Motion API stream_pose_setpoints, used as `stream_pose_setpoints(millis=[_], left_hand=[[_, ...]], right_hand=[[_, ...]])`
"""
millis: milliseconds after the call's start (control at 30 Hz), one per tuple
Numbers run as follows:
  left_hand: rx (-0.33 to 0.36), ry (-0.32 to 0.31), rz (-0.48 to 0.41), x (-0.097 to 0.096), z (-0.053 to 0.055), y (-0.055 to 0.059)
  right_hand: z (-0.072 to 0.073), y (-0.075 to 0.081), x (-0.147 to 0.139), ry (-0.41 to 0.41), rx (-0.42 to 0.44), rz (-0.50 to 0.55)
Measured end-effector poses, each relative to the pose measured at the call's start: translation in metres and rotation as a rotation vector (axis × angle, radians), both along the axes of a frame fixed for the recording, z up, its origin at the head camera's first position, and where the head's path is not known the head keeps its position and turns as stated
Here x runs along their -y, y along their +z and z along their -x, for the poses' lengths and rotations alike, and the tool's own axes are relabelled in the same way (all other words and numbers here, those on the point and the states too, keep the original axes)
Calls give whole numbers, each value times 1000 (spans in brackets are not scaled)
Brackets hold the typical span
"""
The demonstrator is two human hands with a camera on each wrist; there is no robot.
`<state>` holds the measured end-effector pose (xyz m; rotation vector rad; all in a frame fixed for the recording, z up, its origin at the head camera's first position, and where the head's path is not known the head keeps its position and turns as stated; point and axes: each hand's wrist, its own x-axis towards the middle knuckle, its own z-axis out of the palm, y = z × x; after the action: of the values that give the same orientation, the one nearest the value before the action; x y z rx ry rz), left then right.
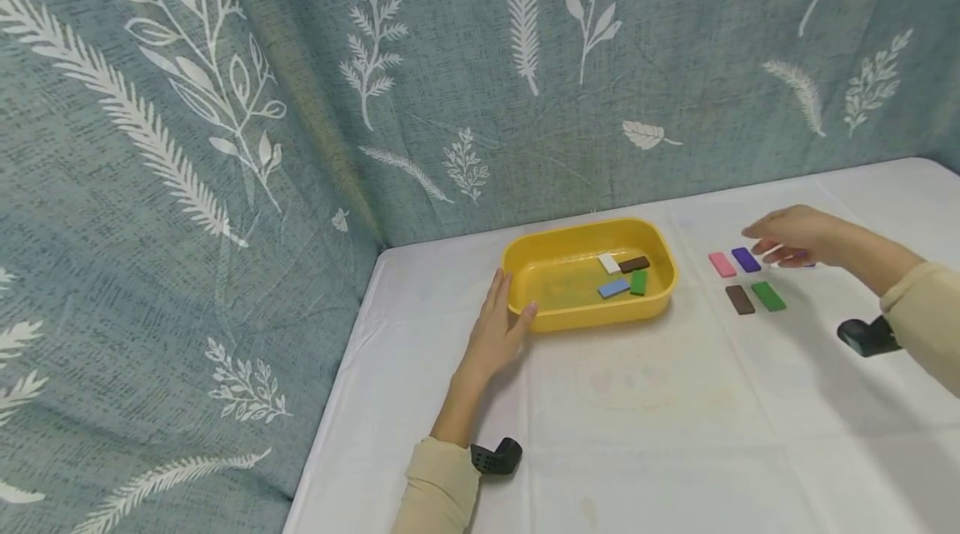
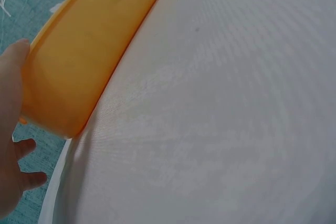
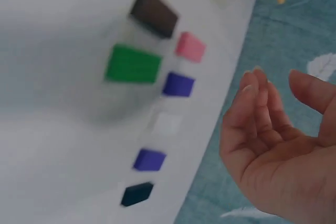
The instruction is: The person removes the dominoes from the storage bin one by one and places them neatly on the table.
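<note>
A yellow plastic tub (image 1: 585, 321) stands on the white cloth. My left hand (image 1: 495, 332) rests against its left end, thumb at the near rim and fingers fairly straight along the outside. In the left wrist view the thumb (image 2: 20, 51) touches the tub wall. Raised above a group of small rectangular blocks, my right hand (image 1: 806, 236) holds nothing; its fingers bend loosely with the thumb apart. Beneath it lie a pink block (image 1: 722, 264), a purple block (image 1: 746, 259), a brown block (image 1: 739, 299) and a green block (image 1: 768, 296). The right wrist view also shows a white block (image 3: 167, 123), a second purple block (image 3: 149, 160) and a dark block (image 3: 137, 194).
Inside the tub, toward its right end, lie a white block (image 1: 609, 263), a dark brown block (image 1: 634, 264), a blue block (image 1: 614, 289) and a green block (image 1: 638, 282). A teal leaf-patterned curtain (image 1: 465, 84) hangs behind and left of the table (image 1: 637, 451).
</note>
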<state>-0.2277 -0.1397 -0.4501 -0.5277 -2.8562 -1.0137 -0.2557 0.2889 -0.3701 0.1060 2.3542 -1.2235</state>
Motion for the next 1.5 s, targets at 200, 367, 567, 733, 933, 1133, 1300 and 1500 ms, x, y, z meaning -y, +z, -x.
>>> stream_pose_setpoints(millis=[200,367,567,733,933,1133,1300,1500], left_hand=[[-2,-4,-9,4,1,-1],[-3,-10,4,5,1,-1],[3,-15,9,4,-1,2],[9,-10,21,5,-1,3],[23,-12,19,5,-1,5],[14,-15,23,4,-1,3],[10,-14,21,5,-1,5],[17,-12,30,5,-1,4]], right_hand=[[19,16,32,-45,48,111],[28,20,57,-54,63,183],[38,18,83,-37,88,205],[44,15,106,-43,97,220],[51,4,131,-30,89,284],[57,-7,151,-23,78,209],[57,-12,159,-31,82,198],[57,-16,166,-57,98,198]])
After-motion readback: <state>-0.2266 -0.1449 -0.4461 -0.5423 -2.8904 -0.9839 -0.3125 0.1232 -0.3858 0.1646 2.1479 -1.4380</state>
